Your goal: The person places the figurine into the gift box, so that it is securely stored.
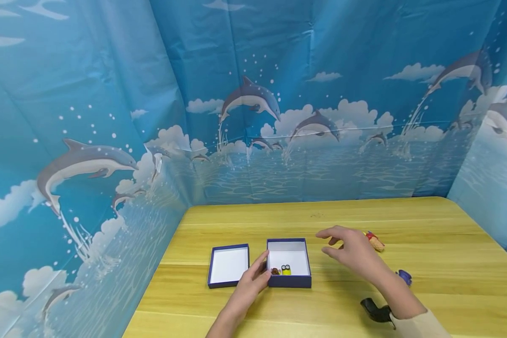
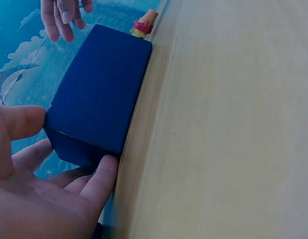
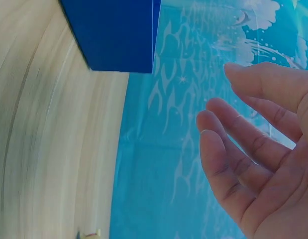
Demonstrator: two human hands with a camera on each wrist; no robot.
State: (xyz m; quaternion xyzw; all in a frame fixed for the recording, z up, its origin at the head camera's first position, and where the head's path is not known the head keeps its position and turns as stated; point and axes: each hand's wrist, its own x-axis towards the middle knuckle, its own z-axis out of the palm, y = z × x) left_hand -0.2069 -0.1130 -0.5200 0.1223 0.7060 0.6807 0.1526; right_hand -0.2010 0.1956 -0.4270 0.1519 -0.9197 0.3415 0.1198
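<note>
A dark blue open box point(image 1: 290, 281) with a white inside stands on the table. In it, by the near wall, are a yellow minion figure point(image 1: 286, 270) and a small brown figure point(image 1: 275, 271). My left hand point(image 1: 248, 286) holds the box at its near left corner; in the left wrist view its thumb and fingers bend round the blue end of the box point(image 2: 96, 89). Just right of the box, above the table, hovers my right hand point(image 1: 355, 251). Its fingers point(image 3: 238, 164) are loosely bent, with nothing between them and the thumb.
The matching shallow lid point(image 1: 230, 264), white inside up, lies left of the box. To the right are an ice-cream-cone toy point(image 1: 376, 242), a small blue-purple toy point(image 1: 404, 277) and a black curved object point(image 1: 376, 311), partly behind the right forearm. A dolphin-print curtain point(image 1: 253, 94) surrounds the yellow wooden table point(image 1: 321, 216).
</note>
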